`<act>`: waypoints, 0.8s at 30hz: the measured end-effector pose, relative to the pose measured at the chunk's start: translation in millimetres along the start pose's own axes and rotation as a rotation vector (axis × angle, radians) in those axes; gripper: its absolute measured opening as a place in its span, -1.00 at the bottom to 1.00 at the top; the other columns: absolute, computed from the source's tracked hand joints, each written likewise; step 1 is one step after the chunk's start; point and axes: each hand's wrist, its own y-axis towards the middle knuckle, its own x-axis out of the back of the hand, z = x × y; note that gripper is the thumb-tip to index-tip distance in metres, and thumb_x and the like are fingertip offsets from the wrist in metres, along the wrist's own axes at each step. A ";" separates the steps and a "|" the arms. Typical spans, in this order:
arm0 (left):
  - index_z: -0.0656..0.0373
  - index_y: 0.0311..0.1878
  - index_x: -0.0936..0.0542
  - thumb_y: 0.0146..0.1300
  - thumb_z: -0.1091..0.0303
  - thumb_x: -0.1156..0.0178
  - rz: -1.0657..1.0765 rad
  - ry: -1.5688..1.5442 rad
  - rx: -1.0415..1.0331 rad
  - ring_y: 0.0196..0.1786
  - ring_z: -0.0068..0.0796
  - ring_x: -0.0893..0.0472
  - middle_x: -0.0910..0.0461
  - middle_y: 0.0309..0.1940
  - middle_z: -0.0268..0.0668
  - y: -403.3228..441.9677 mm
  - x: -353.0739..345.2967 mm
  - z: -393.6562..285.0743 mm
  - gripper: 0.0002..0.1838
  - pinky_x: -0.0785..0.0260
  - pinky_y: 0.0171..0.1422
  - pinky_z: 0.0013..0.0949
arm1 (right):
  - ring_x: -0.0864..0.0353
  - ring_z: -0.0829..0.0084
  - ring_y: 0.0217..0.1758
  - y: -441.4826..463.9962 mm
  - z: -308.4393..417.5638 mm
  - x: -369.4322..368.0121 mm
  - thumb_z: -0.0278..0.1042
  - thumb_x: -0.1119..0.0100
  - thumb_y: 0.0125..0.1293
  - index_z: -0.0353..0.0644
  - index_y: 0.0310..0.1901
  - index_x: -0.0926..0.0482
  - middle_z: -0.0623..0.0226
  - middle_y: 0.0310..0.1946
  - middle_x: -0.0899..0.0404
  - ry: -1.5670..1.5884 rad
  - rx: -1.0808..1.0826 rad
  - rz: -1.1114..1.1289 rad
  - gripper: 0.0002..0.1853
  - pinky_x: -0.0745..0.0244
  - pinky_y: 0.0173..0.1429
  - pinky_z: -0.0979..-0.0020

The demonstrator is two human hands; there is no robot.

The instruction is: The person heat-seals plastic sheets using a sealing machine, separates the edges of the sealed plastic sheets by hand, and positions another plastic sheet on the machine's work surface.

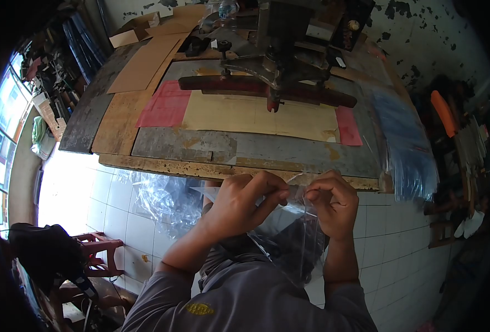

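Here, both hands are at the clear plastic film (290, 243), in front of the wearer's body and just short of the near edge of the table (239, 167). Left hand (245, 199): thumb and forefinger brought together at the tips, closed down to a pinch on the film's upper part. Right hand (334, 205): same kind of pinch, facing the left across a narrow gap; other fingers curled.

Key relation: film lies directly below the fingers, hanging toward the lap. Its long axis seems to run downward from the pinch, away from the table, though see-through edges make this uncertain. Neither hand is clearly nearer; the top of the film spans the gap between them. One edge drops almost straight below the right fingers; another slants lower down, below the left. Single layer or bag: cannot tell.

Beyond the fingers, on the table: pale yellow sheet (256, 114) under a dark red bar (311, 95). Well off to their right, a stack of clear sheets (405, 144) overhangs the table's side.
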 end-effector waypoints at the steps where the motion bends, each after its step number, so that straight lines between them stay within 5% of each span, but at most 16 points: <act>1: 0.32 -0.13 -0.54 0.35 0.53 -0.40 -0.011 -0.004 -0.002 -0.26 -0.34 -0.84 -0.77 -0.29 -0.12 0.3 -0.3 -0.8 -0.81 -0.66 -0.18 -0.34 | -0.45 0.55 -0.55 -0.5 -0.1 -1.6 -0.25 -0.56 0.23 -0.15 -0.31 -0.74 0.46 -0.43 -0.72 -0.016 0.028 -0.016 -0.81 -0.38 -0.24 0.46; 5: 0.31 -0.11 -0.57 0.34 0.49 -0.42 -0.034 -0.035 0.046 -0.22 -0.32 -0.83 -0.77 -0.27 -0.14 3.9 -3.5 -6.5 -0.80 -0.63 -0.16 -0.34 | -0.52 0.45 -0.28 -0.9 -5.4 -3.7 -0.32 -0.43 0.40 -0.28 -0.25 -0.65 0.32 -0.35 -0.61 -0.036 0.228 0.013 -0.80 -0.39 -0.21 0.42; 11: 0.21 -0.13 -0.66 0.28 0.44 -0.47 -0.020 -0.062 0.016 -0.22 -0.30 -0.78 -0.78 -0.23 -0.25 11.8 -9.5 -9.7 -0.82 -0.56 -0.11 -0.31 | -0.60 0.34 -0.27 -3.3 -4.6 -4.6 -0.49 -0.39 0.35 -0.22 -0.19 -0.67 0.33 -0.33 -0.66 -0.046 0.296 0.032 -0.92 -0.41 -0.11 0.35; 17: 0.14 -0.17 -0.70 0.26 0.44 -0.48 -0.047 -0.065 0.074 -0.25 -0.38 -0.69 -0.77 -0.23 -0.32 13.3 -11.5 -17.4 -0.86 -0.42 -0.03 -0.33 | -0.64 0.37 -0.25 -3.9 -11.7 -2.7 -0.41 -0.45 0.33 -0.25 -0.14 -0.69 0.32 -0.28 -0.68 -0.023 0.315 0.022 -0.84 -0.45 -0.15 0.37; 20: 0.14 -0.18 -0.70 0.25 0.45 -0.49 -0.072 -0.043 0.078 -0.26 -0.39 -0.67 -0.76 -0.26 -0.33 12.8 -12.4 -18.0 -0.85 -0.42 -0.05 -0.33 | -0.64 0.36 -0.11 -1.4 4.4 0.1 -0.33 -0.44 0.38 -0.30 -0.09 -0.68 0.26 -0.22 -0.67 0.064 0.227 0.053 -0.78 -0.51 -0.01 0.40; 24: 0.14 -0.20 -0.70 0.21 0.47 -0.52 -0.128 -0.042 0.076 -0.26 -0.41 -0.67 -0.75 -0.26 -0.34 12.6 -18.0 -15.6 -0.83 -0.46 -0.10 -0.34 | -0.74 0.46 -0.17 -0.6 9.7 -0.2 -0.38 -0.55 0.24 -0.26 -0.07 -0.74 0.30 -0.22 -0.76 0.010 0.171 -0.037 -0.73 -0.60 -0.22 0.49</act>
